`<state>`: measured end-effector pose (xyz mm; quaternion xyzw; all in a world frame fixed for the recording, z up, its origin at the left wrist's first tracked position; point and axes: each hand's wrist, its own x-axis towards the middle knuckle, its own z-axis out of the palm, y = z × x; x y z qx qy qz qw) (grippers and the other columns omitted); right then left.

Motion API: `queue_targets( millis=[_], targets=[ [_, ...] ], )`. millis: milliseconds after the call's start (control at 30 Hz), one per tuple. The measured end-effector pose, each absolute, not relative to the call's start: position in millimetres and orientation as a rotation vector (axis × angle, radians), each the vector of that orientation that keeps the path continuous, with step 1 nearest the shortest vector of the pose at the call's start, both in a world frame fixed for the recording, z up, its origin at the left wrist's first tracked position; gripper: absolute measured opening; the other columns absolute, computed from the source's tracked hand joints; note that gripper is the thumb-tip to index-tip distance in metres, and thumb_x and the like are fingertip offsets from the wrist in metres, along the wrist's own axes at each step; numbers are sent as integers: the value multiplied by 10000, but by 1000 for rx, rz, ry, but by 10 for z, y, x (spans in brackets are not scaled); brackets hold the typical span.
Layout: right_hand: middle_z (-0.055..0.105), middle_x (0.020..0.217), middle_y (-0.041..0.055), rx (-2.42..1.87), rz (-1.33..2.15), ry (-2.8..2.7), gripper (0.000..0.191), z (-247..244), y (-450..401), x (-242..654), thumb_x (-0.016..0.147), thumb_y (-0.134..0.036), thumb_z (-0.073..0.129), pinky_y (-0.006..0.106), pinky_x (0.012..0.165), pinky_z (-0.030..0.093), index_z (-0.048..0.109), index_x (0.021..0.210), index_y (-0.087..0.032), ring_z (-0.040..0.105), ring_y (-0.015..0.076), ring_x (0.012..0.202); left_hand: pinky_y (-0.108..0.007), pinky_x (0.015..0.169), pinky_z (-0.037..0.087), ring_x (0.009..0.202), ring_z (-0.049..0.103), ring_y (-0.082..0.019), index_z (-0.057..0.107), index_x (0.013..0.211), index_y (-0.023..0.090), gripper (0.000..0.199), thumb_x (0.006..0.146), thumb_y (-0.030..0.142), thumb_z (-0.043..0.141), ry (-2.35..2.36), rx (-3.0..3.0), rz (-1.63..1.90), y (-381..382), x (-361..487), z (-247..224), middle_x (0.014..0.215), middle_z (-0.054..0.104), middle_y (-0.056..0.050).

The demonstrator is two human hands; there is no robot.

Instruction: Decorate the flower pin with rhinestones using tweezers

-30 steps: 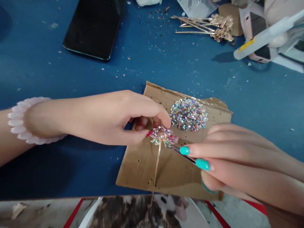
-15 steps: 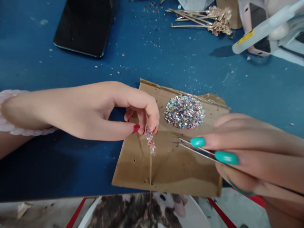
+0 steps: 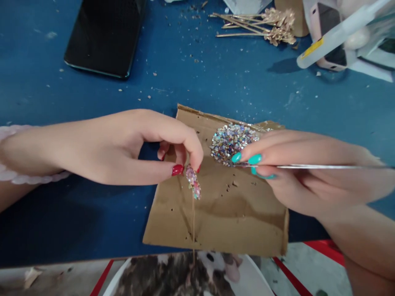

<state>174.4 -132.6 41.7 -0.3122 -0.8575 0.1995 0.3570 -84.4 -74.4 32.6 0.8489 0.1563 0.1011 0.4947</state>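
Touching edge of pile [image 3: 230, 142] (tweezers [image 3: 308, 166])

Blue table [image 3: 173, 90], tan cardboard [image 3: 216, 218], multicoloured speckled chips [image 3: 230, 142], golden stems [image 3: 240, 24] (one nearby phone [image 3: 105, 39] plain black).

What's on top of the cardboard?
On the cardboard: a pile of glittery chips, plus dark specks. The right hand, holding tweezers, hides the pile's lower right; the left hand covers part of the left side. Can't tell what's beneath either.
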Motion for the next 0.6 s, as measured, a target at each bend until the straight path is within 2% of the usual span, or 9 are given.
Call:
queue_targets(
  millis=[133,267,367,467,600],
  targets=[
    [732,778,18,-848,462,-2262,101,387,-1280,1804,857,-98,626,257,732,578,633,804,-185,708,125,780,-146,661,496,781,596,-64,620,1070,287,320,875,101,449,398,2104,239,-745,-852,297,1004,648,80],
    [707,729,11,-713,574,-2341,102,443,-1242,1889,885,-98,595,252,704,579,611,828,-181,685,103,732,-115,702,481,826,606,-42,620,1061,290,258,905,152,468,375,2159,207,-756,-848,300,1006,648,89],
    [705,770,36,-694,653,-2343,83,456,-1231,2003,868,-82,608,269,740,584,617,865,-165,685,117,778,-109,727,476,852,614,-36,614,1063,275,265,912,146,438,388,2194,204,-756,-843,317,1006,650,83],
    [703,818,53,-718,722,-2306,155,432,-1233,2132,832,-9,611,290,815,566,626,909,-142,683,131,834,-126,757,488,878,625,-52,610,1067,268,281,909,120,431,400,2215,154,-750,-838,325,1022,654,64],
    [694,813,47,-720,704,-2316,135,428,-1219,2266,837,-37,621,276,786,561,614,911,-149,671,121,787,-130,745,511,880,641,-73,617,1087,276,307,917,110,422,377,2186,135,-792,-823,320,1028,661,28]
  ],
)
